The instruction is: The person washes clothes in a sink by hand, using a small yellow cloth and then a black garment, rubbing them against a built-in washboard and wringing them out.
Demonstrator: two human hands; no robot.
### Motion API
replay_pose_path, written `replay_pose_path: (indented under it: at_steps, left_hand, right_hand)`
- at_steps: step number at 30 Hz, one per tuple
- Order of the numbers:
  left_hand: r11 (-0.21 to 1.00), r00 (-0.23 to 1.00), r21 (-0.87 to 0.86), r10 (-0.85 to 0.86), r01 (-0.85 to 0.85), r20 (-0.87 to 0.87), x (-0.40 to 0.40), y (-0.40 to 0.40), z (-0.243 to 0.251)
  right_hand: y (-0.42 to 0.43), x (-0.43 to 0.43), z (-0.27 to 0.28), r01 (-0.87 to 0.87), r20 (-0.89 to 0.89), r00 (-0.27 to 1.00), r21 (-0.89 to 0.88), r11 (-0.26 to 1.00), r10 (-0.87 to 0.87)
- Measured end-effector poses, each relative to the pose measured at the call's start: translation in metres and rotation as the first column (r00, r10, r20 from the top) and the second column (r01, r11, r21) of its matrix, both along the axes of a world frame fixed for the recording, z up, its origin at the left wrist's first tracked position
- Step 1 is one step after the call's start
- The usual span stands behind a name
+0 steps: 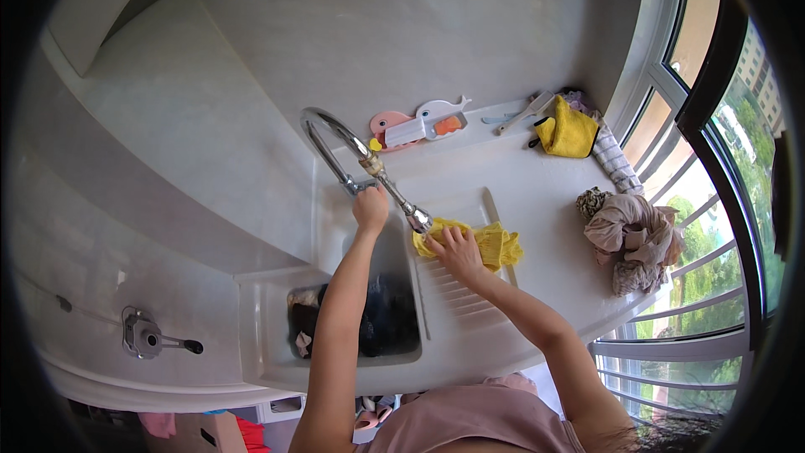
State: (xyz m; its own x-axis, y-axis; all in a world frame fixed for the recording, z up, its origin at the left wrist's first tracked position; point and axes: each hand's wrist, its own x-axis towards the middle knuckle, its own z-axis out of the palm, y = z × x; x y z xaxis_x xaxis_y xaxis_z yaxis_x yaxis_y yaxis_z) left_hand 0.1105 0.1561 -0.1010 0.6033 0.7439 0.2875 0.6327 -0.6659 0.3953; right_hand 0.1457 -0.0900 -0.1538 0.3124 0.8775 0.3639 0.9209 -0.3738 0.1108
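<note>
My left hand (pixel 371 209) is closed around the handle at the base of the chrome faucet (pixel 333 129), over the back of the sink basin (pixel 385 251). The faucet's spray head (pixel 419 219) points down beside a wrinkled yellow cloth garment (pixel 500 246). On that garment lies my right hand (pixel 462 257), palm down, with its fingers apart. The garment rests across the ribbed washboard (pixel 462 302) built into the sink counter. Dark fabric (pixel 390 318) sits in the basin, partly hidden by my left forearm. No water stream is discernible.
A pink and white whale-shaped soap holder (pixel 418 123) with soap stands against the wall. Farther right are a brush (pixel 527 112), a yellow towel (pixel 569 132) and a striped cloth (pixel 616 157). Crumpled beige clothes (pixel 632 236) lie by the window. A lever fixture (pixel 148 340) juts from the left wall.
</note>
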Motion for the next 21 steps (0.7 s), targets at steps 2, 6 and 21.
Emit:
replay_pose_path:
  at_steps: [2, 6, 21]
  left_hand:
    - [1.000, 1.000, 0.003, -0.017, 0.016, 0.011, -0.003, 0.001, -0.001]
    - [1.000, 1.000, 0.002, 0.008, -0.008, -0.008, 0.004, -0.008, 0.008]
    - [1.000, 1.000, 0.003, 0.022, -0.022, 0.015, -0.002, -0.008, 0.008]
  right_hand:
    - [0.002, -0.006, 0.001, -0.007, 0.023, 1.000, -0.001, 1.000, 0.008]
    - [0.005, -0.009, -0.001, 0.066, 0.041, 0.997, -0.039, 0.997, -0.064]
    - [0.018, -0.032, 0.000, 0.188, 0.047, 0.982, -0.085, 0.979, -0.184]
